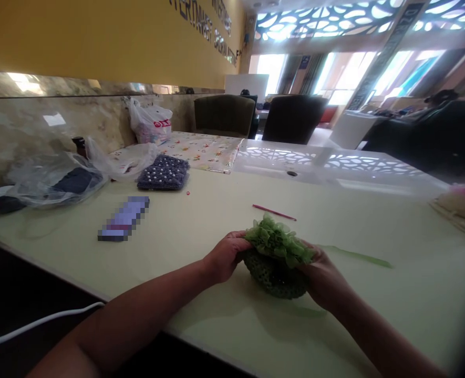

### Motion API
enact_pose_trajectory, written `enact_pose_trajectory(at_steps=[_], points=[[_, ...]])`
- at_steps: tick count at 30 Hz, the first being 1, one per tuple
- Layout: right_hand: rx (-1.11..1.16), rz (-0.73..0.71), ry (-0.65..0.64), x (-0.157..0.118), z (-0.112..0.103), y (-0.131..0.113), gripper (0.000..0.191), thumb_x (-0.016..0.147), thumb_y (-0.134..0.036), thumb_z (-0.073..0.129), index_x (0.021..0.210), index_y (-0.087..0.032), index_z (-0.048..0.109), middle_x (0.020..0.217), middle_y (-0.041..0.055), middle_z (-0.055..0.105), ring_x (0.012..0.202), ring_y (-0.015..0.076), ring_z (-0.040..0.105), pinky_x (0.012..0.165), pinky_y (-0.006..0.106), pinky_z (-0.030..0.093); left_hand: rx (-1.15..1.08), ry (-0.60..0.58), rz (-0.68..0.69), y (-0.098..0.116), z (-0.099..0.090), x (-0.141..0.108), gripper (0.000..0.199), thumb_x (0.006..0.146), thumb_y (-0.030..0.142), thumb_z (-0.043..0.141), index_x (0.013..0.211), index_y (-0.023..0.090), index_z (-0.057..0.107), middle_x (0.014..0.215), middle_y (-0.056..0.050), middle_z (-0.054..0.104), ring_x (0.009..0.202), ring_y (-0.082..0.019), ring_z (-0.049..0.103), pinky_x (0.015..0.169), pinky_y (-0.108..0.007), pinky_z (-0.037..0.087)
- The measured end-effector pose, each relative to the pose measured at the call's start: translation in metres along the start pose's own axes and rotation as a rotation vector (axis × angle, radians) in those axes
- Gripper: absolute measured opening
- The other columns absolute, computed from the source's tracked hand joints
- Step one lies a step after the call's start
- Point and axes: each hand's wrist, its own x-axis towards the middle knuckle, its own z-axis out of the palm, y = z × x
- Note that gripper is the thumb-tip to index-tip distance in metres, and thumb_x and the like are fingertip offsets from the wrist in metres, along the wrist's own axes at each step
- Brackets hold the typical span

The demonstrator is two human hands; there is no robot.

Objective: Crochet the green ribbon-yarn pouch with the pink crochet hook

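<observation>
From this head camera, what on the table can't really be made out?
Head view:
The oblong object: pixelated over.
The green crocheted piece: partly hidden by the green ruffle, left hand and right hand.
The pale bundle: cut off by the right edge.
The dark item: veiled by clear plastic.

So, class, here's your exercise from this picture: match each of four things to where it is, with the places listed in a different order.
Things:
1. Slim pink stick
2. Green ruffled fabric
3. White plastic bag
4. Pearl-studded purple pouch

Places:
A. Held between the left hand and right hand
B. Lying on the table beyond the hands
C. Against the marble wall
D. Beside a clear plastic bag

Pairs: 1-B, 2-A, 3-C, 4-D
</observation>
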Motion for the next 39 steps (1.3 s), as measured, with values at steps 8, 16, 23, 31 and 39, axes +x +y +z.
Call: enact_pose_trajectory(at_steps=[8, 16, 23, 31, 39], points=[[-0.526, -0.374, 0.075, -0.002, -0.003, -0.003, 0.060, 0.076, -0.024, 0.074, 0.133, -0.032, 0.057, 0.126, 0.0037, 0.065, 0.113, 0.0252, 0.063, 0.099, 0.037, 0.052, 0.189, -0.009, 0.066, 0.005, 0.000, -0.004, 0.012, 0.067, 0.014, 0.060, 0.077, 0.015, 0.067, 0.076, -0.002, 0.064, 0.078, -0.017, 0.053, 0.069, -0.026, 0.038], [-0.645, -0.472, 0.112, -0.004, -0.002, 0.000, 0.057, 0.081, -0.031, 0.071, 0.135, -0.032, 0.055, 0.130, 0.0032, 0.063, 0.117, 0.0260, 0.061, 0.102, 0.038, 0.049, 0.563, -0.080, 0.414, 0.006, 0.003, -0.011, 0.056, 0.081, 0.020, 0.067, 0.135, 0.029, 0.051, 0.099, -0.003, 0.063, 0.090, -0.018, 0.057, 0.088, -0.031, 0.043], [-0.650, -0.445, 0.110, -0.005, 0.002, -0.004, 0.025, 0.083, -0.036, 0.067, 0.105, -0.026, 0.072, 0.088, 0.0020, 0.073, 0.078, 0.0208, 0.069, 0.070, 0.027, 0.056, 0.654, -0.097, 0.480, 0.010, 0.000, -0.006, 0.014, 0.082, 0.022, 0.065, 0.093, 0.019, 0.074, 0.089, -0.004, 0.058, 0.092, -0.019, 0.056, 0.085, -0.028, 0.043], [-0.168, -0.163, 0.010, -0.002, 0.010, -0.004, 0.031, 0.081, -0.052, 0.067, 0.081, -0.021, 0.064, 0.070, -0.0003, 0.061, 0.061, 0.0130, 0.054, 0.058, 0.023, 0.048, 0.124, -0.143, -0.008, 0.011, 0.001, -0.006, 0.014, 0.076, 0.027, 0.072, 0.084, 0.015, 0.072, 0.081, -0.002, 0.061, 0.079, -0.016, 0.057, 0.074, -0.026, 0.043], [0.028, -0.118, -0.010, -0.001, 0.024, -0.002, 0.032, 0.080, -0.048, 0.070, 0.078, -0.019, 0.057, 0.073, -0.0015, 0.053, 0.064, 0.0100, 0.048, 0.058, 0.021, 0.042, -0.173, -0.025, -0.185, 0.017, 0.005, -0.009, 0.024, 0.081, 0.037, 0.068, 0.088, 0.014, 0.071, 0.091, -0.008, 0.071, 0.094, -0.024, 0.064, 0.085, -0.033, 0.050]])
